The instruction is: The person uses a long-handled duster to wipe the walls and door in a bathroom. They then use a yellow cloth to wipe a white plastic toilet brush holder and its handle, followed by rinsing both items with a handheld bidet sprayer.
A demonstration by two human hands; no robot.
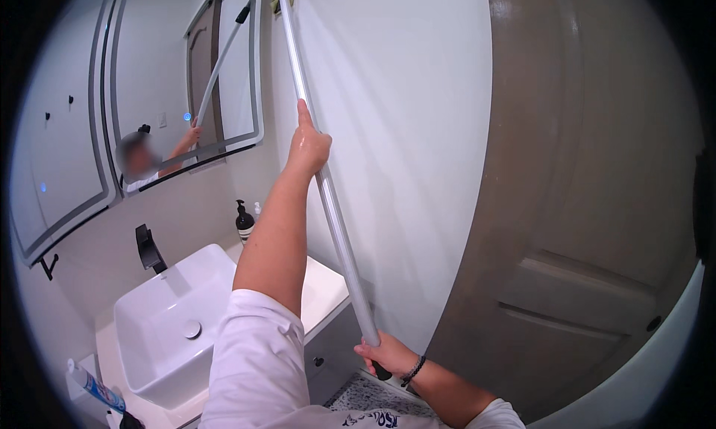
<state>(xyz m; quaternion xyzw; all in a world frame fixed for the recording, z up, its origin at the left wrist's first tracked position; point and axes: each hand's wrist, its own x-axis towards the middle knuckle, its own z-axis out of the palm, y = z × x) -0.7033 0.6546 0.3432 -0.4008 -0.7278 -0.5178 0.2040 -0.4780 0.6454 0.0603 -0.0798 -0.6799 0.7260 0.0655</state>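
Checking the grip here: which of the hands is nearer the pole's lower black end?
The right hand, with the dark bracelet; the left hand grips the silver pole higher up.

Dark lettering point(373, 420) on the white shirt point(257, 354), bent and partly cut off. Tube point(103, 390) has some print, bottle point(244, 220) label point(245, 236) is way too tiny to read.

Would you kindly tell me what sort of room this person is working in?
Most likely a bathroom: there is a white rectangular glossy basin with a black angular tap, a rounded-corner wall mirror above, and a dark pump bottle nearby.
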